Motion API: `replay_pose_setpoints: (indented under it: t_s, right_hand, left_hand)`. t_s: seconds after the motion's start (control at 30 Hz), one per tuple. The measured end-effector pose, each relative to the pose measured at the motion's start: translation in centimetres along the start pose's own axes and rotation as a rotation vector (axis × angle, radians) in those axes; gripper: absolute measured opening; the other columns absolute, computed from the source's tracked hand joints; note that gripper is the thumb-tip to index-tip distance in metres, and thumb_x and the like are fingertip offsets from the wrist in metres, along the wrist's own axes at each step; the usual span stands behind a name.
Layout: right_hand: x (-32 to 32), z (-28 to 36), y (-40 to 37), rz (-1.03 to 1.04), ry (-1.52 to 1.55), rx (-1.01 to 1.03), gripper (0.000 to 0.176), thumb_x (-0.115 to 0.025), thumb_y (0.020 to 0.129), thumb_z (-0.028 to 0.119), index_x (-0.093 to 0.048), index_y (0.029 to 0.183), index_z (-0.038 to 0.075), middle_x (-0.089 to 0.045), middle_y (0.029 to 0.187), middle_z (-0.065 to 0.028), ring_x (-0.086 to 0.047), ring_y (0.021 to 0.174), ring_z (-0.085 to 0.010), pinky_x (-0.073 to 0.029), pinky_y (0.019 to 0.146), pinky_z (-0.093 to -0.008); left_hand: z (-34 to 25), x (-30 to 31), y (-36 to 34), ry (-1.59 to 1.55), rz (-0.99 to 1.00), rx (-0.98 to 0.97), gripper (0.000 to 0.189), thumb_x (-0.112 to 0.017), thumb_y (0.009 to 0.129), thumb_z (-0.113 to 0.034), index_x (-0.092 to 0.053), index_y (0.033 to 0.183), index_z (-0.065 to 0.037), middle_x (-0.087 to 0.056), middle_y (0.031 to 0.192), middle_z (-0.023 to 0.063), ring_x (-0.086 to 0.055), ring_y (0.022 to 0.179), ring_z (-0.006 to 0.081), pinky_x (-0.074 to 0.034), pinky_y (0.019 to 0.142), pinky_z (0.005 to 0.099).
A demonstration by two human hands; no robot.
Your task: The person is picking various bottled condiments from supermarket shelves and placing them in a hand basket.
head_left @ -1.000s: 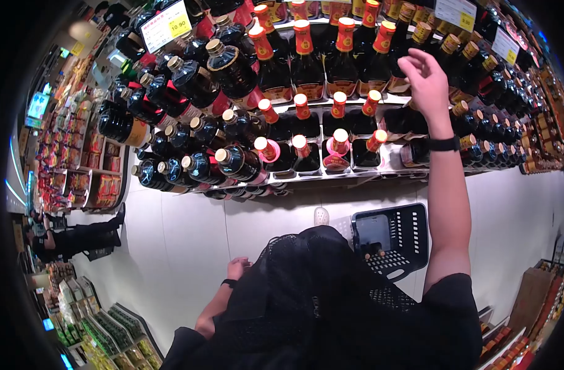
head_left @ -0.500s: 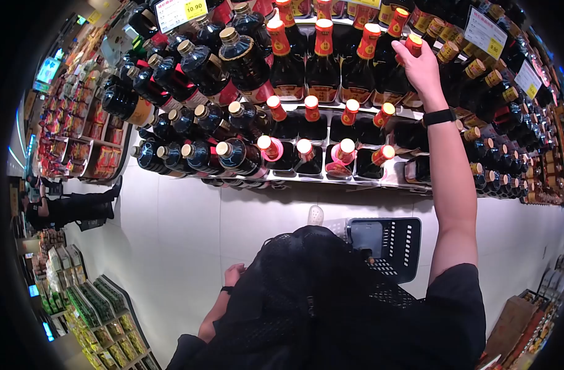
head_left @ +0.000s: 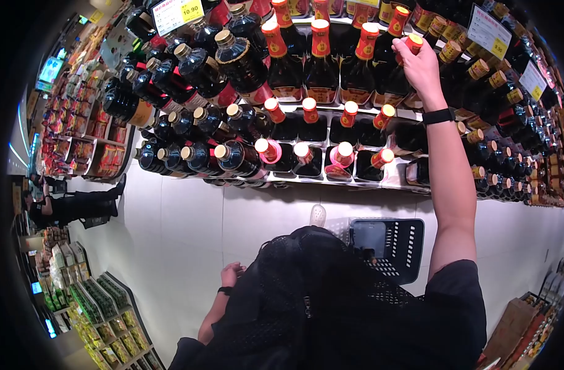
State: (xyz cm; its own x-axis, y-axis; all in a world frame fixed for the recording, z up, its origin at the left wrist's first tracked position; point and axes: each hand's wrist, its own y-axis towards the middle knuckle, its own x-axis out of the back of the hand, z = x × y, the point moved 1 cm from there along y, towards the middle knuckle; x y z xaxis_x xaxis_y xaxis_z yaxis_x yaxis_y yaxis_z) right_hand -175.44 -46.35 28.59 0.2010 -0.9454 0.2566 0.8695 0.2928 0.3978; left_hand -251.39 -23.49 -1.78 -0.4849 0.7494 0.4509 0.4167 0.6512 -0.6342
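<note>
High on the shelf, my right hand (head_left: 419, 66) is closed around the neck of a dark sauce bottle (head_left: 390, 85) with a red-and-gold cap. Its palm and wrist hide part of the bottles behind. Alike red-necked bottles (head_left: 319, 65) stand upright in a row just to the left. Low beside my body hangs my left hand (head_left: 232, 273), with loosely bent fingers and nothing visible in it. A dark band circles each wrist.
Larger dark bottles (head_left: 237, 61) fill the shelf's left side. Price cards (head_left: 489, 31) hang above the rows. A grey shopping basket (head_left: 411, 250) is on the floor beside me. At far left a person in black (head_left: 72, 208) stands near other shelves (head_left: 112, 324).
The view has shifted slightly, moving the bottles a little left in the picture. My right hand stays on the same bottle neck; my left hand remains low at my side.
</note>
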Motion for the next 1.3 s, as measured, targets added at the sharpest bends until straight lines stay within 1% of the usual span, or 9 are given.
replay_pose_setpoints:
  t_s: [0.23, 0.33, 0.43, 0.63, 0.73, 0.83, 1.1, 1.23, 1.3]
  right_hand:
    - [0.3, 0.9, -0.1, 0.034, -0.118, -0.025, 0.025, -0.070, 0.098, 0.026, -0.062, 0.101, 0.002, -0.068, 0.088, -0.0012, -0.061, 0.075, -0.0072, -0.049, 0.070, -0.0247]
    - [0.5, 0.9, 0.0, 0.038, -0.132, -0.011, 0.027, -0.070, 0.097, 0.028, -0.063, 0.100, 0.002, -0.068, 0.085, -0.0016, -0.061, 0.073, -0.0083, -0.050, 0.069, -0.0259]
    - [0.5, 1.0, 0.0, 0.030, -0.131, 0.016, 0.031, -0.071, 0.095, 0.032, -0.064, 0.098, 0.002, -0.068, 0.081, -0.0026, -0.062, 0.070, -0.0108, -0.050, 0.067, -0.0280]
    - [1.7, 4.0, 0.6, 0.036, -0.063, 0.064, 0.028, -0.071, 0.097, 0.028, -0.063, 0.098, 0.002, -0.067, 0.081, -0.0011, -0.060, 0.069, -0.0082, -0.049, 0.065, -0.0268]
    - [2.4, 5.7, 1.4, 0.025, -0.062, 0.155, 0.028, -0.072, 0.096, 0.029, -0.063, 0.097, 0.002, -0.066, 0.080, -0.0006, -0.058, 0.068, -0.0069, -0.048, 0.063, -0.0262]
    - [3.2, 9.8, 1.2, 0.047, -0.020, 0.214, 0.028, -0.071, 0.098, 0.029, -0.063, 0.097, 0.002, -0.065, 0.079, 0.0005, -0.058, 0.069, -0.0075, -0.047, 0.063, -0.0251]
    - [5.4, 20.9, -1.6, 0.006, 0.013, 0.457, 0.025, -0.068, 0.100, 0.026, -0.061, 0.104, 0.002, -0.071, 0.086, -0.0038, -0.066, 0.078, -0.0091, -0.050, 0.072, -0.0225]
    - [5.2, 24.9, -4.6, 0.043, 0.158, 0.534, 0.021, -0.061, 0.104, 0.020, -0.059, 0.100, 0.000, -0.063, 0.082, -0.0065, -0.067, 0.078, -0.0175, -0.059, 0.086, -0.0407]
    - [4.9, 26.4, -6.4, 0.103, 0.306, 0.488, 0.020, -0.063, 0.102, 0.018, -0.059, 0.099, -0.001, -0.064, 0.079, -0.0061, -0.067, 0.074, -0.0152, -0.059, 0.080, -0.0349]
  left_hand:
    - [-1.4, -0.6, 0.0, -0.077, -0.007, 0.066, 0.030, -0.052, 0.094, -0.006, -0.061, 0.120, 0.005, -0.073, 0.094, 0.0158, -0.070, 0.082, 0.0243, -0.057, 0.075, 0.0358]
    - [-3.5, -0.8, -0.2, -0.371, -0.105, 0.253, 0.030, -0.052, 0.094, -0.007, -0.061, 0.120, 0.005, -0.072, 0.098, 0.0173, -0.070, 0.082, 0.0256, -0.057, 0.073, 0.0364]
    - [-4.6, -0.5, -0.6, -0.280, -0.097, 0.168, 0.028, -0.052, 0.095, -0.008, -0.060, 0.119, 0.005, -0.071, 0.099, 0.0182, -0.069, 0.080, 0.0263, -0.058, 0.071, 0.0375]
    - [-3.0, -0.4, 1.2, -0.502, -0.123, 0.270, 0.026, -0.054, 0.096, -0.010, -0.060, 0.118, 0.004, -0.070, 0.097, 0.0182, -0.069, 0.076, 0.0264, -0.058, 0.067, 0.0367]
    - [-2.0, -0.3, 3.1, -0.758, -0.016, 0.317, 0.026, -0.055, 0.096, -0.011, -0.060, 0.118, 0.003, -0.071, 0.098, 0.0184, -0.070, 0.077, 0.0261, -0.059, 0.068, 0.0352]
    - [-6.0, -0.1, 2.6, -0.595, -0.085, 0.231, 0.026, -0.057, 0.097, -0.012, -0.060, 0.117, 0.003, -0.071, 0.098, 0.0180, -0.071, 0.078, 0.0251, -0.060, 0.071, 0.0351]
    - [-19.2, 1.7, 2.5, -0.485, 0.043, -0.192, 0.027, -0.059, 0.100, -0.013, -0.060, 0.121, 0.004, -0.072, 0.104, 0.0152, -0.071, 0.088, 0.0227, -0.059, 0.082, 0.0339]
    - [-28.7, 1.0, 0.0, -0.420, 0.214, -0.407, 0.024, -0.061, 0.099, -0.007, -0.062, 0.120, 0.003, -0.073, 0.106, 0.0134, -0.071, 0.093, 0.0196, -0.058, 0.085, 0.0310]
    - [-32.8, 0.2, -1.4, -0.395, 0.345, -0.527, 0.024, -0.062, 0.099, -0.006, -0.062, 0.120, 0.003, -0.073, 0.106, 0.0126, -0.071, 0.095, 0.0186, -0.057, 0.087, 0.0304]
